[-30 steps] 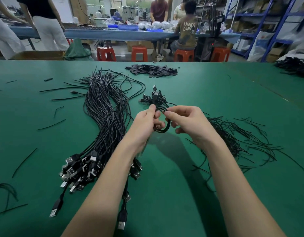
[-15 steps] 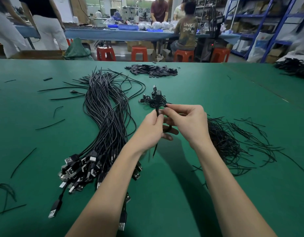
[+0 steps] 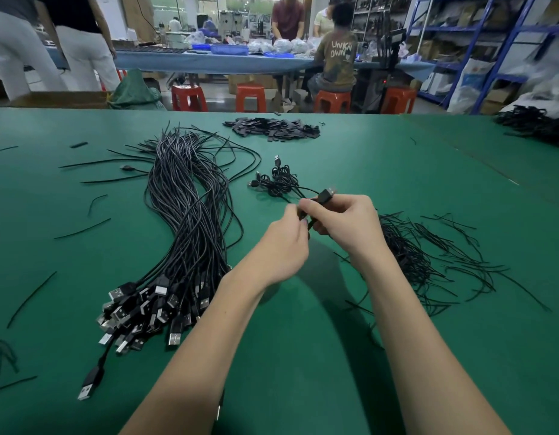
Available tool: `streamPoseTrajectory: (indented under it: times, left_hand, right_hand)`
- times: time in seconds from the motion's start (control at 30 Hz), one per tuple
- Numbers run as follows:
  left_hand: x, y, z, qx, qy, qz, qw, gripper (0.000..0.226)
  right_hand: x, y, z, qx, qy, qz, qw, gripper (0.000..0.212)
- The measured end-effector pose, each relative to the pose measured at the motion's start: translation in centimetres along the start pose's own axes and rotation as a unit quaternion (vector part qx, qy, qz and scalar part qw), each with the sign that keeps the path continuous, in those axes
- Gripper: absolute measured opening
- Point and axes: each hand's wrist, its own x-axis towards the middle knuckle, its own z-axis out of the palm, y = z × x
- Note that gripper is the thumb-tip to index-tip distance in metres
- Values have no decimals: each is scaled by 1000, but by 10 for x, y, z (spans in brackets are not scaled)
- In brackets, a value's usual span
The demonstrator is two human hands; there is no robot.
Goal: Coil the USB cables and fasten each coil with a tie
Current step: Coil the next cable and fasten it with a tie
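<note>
My right hand (image 3: 344, 226) grips a coiled black USB cable (image 3: 326, 195), whose plug sticks out above my fingers. My left hand (image 3: 286, 243) meets it from the left and pinches at the coil; the tie itself is hidden between my fingers. A big bundle of loose black USB cables (image 3: 190, 221) lies to the left, plugs toward me. A few finished coils (image 3: 276, 182) lie just beyond my hands. A heap of thin black ties (image 3: 410, 255) is spread to the right.
The green table (image 3: 334, 356) carries stray ties (image 3: 83, 229) on its left side and a pile of flat black pieces (image 3: 272, 128) near the far edge. More black cables (image 3: 535, 125) sit at the far right. People and red stools are beyond the table.
The hands have turned the coil: its plug now sticks up past my right fingers. The loop hanging below my hands a second ago is now hidden in my grip.
</note>
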Motion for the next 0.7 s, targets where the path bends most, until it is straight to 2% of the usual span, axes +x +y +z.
streamPoseTrajectory:
  times: [0.1,0.2,0.27,0.3,0.37,0.43,0.5,0.63,0.7]
  left_hand:
    - [-3,2,9,-99,32,-10,995,7]
    - [-3,-5,17,-184,64,-52,979,19]
    - [-2,-11,17,-242,93,-104,960,18]
    - [-2,-15,14,-265,110,-129,949,18]
    - [-2,-24,10,-300,142,-159,930,16]
    - [-5,-32,9,-311,168,-175,919,15]
    - [-7,-35,11,-302,189,-184,916,15]
    - [-11,-34,16,-269,198,-152,930,15]
    - [-11,-32,17,-269,202,-136,932,15]
  right_hand:
    - [1,3,-5,50,2,38,998,20]
    - [-2,3,-13,68,-57,60,994,18]
    - [1,3,-25,-12,-94,89,992,17]
    - [4,5,-31,-111,-97,90,985,15]
    - [8,8,-41,-317,-77,71,943,5]
    - [7,11,-42,-413,-75,81,904,5]
    - [6,12,-37,-441,-87,109,886,8]
    - [5,20,-34,-438,-73,143,884,20]
    - [5,21,-33,-441,-76,133,884,18]
